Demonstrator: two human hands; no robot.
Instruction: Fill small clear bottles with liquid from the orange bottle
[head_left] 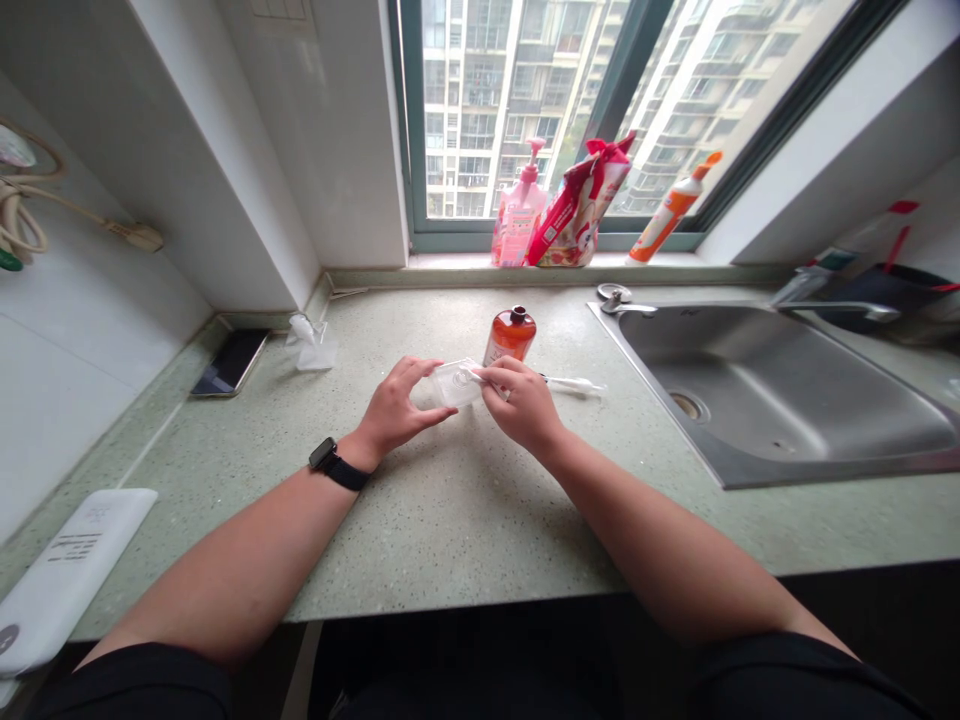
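My left hand (403, 405) is closed around a clear, boxy plastic bottle (453, 386), tipped so that its round opening shows. My right hand (521, 405) pinches at the bottle's right side, its fingers together. Something small and white shows at those fingertips; I cannot make out what it is. Just behind my right hand stands an amber bottle (512, 335) with an uncapped dark neck, its lower part hidden. A white pump head with a clear tube (576, 386) lies on the counter to the right of that hand.
On the left lie a phone (231, 362), a crumpled clear plastic piece (309, 343) and a white power bank (71, 575). A steel sink (795, 400) occupies the right. A pink pump bottle (517, 220), a red pouch (581, 205) and an orange-white bottle (671, 215) stand on the windowsill.
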